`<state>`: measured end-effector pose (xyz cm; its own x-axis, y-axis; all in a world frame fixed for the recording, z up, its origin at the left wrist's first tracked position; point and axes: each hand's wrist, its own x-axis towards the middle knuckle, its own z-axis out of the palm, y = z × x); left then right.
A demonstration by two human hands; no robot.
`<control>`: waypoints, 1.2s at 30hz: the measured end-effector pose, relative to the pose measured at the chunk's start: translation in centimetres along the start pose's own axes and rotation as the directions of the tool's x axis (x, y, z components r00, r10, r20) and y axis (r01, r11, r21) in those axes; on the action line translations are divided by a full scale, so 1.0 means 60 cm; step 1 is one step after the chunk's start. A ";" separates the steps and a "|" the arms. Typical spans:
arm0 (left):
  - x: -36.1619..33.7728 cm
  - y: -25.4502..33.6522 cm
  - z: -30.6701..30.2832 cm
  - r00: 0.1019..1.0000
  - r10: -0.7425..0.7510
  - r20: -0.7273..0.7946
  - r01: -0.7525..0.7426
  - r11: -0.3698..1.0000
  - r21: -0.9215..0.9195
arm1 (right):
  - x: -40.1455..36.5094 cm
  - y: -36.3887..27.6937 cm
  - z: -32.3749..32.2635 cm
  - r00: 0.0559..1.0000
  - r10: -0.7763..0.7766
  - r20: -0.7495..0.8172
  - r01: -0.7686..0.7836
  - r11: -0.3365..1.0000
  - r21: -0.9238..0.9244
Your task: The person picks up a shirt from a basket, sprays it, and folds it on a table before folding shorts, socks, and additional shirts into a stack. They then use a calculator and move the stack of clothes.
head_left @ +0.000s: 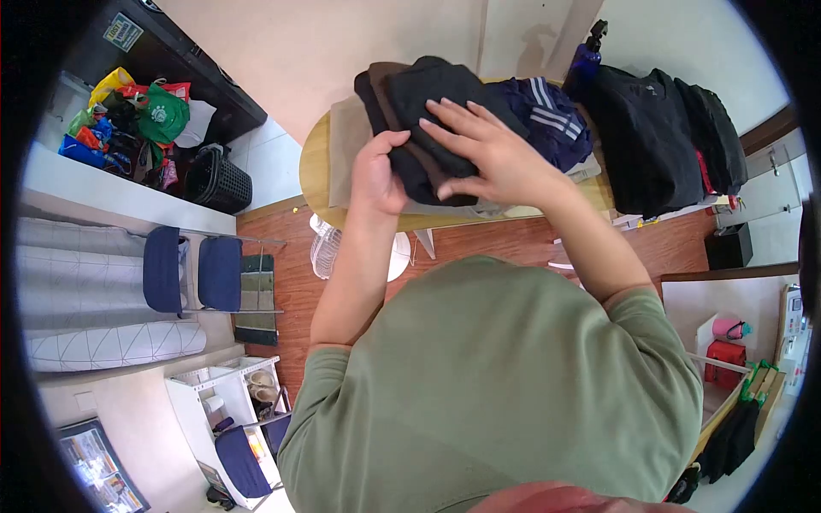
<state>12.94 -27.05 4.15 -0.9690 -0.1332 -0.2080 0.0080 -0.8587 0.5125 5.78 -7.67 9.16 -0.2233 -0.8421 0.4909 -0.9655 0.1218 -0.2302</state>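
A stack of folded clothes [440, 81], black with a brown layer between, sits near the left end of a light wooden table [316, 167]. My left hand [380, 177] grips the stack's left near edge, its thumb over the edge and most of its fingers hidden. Flat across the top black garment lies my right hand [489, 156], fingers spread. Touching the stack's right side is a navy garment with white stripes [552, 120], loosely bunched. Beneath the stack, a beige flat cloth or mat [345, 137] shows at the left.
Folded black clothes [646, 141] are piled at the table's right, beside a dark blue spray bottle [587, 60]. A white fan [325, 248] stands on the floor below the table. Leftward are a black basket [220, 179] and a navy folding chair [220, 274].
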 end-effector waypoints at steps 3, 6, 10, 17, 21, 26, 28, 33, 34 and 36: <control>0.028 -0.007 -0.018 0.999 0.047 -0.001 -0.047 0.998 0.045 | 0.002 0.037 0.019 0.997 0.070 0.043 -0.079 0.960 0.269; 0.035 -0.007 -0.019 0.997 0.065 -0.034 -0.061 0.991 0.118 | -0.006 0.045 0.006 0.891 0.406 0.201 -0.408 0.524 0.748; 0.016 0.027 -0.007 0.996 -0.024 -0.084 0.034 0.991 0.127 | -0.004 0.108 -0.022 0.550 0.795 0.255 -0.033 -0.284 0.958; -0.011 0.104 -0.088 0.999 -0.031 0.014 0.031 0.999 0.019 | -0.019 0.121 -0.110 0.789 0.613 -0.032 -0.401 0.554 0.730; -0.028 0.112 -0.108 1.000 0.021 0.007 -0.021 0.999 0.029 | -0.013 0.087 0.004 0.898 0.382 0.218 -0.389 0.921 -0.014; -0.044 0.113 -0.116 0.998 0.048 0.036 -0.048 0.999 0.013 | -0.002 0.065 0.024 0.762 0.382 0.523 -0.324 0.924 -0.203; -0.054 0.094 -0.087 0.994 0.053 0.099 -0.055 0.998 0.024 | 0.018 0.048 -0.006 0.896 0.356 0.265 -0.411 0.891 0.192; -0.037 0.060 -0.035 0.995 0.062 0.083 -0.068 0.994 0.080 | 0.050 -0.043 0.074 0.999 -0.006 0.046 0.003 0.998 0.062; -0.033 0.063 -0.028 0.992 0.067 0.106 -0.075 0.994 0.078 | 0.053 -0.034 0.083 1.000 0.010 0.005 -0.010 0.997 0.075; -0.021 0.072 -0.019 0.985 0.083 0.149 -0.093 0.993 0.066 | 0.065 -0.021 0.088 0.997 0.035 -0.070 -0.028 0.994 0.104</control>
<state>14.50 -31.13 5.66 -0.9909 -0.1286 -0.0385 0.0821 -0.8076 0.5839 6.81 -13.88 6.94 -0.2663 -0.7983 0.5402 -0.9397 0.0902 -0.3298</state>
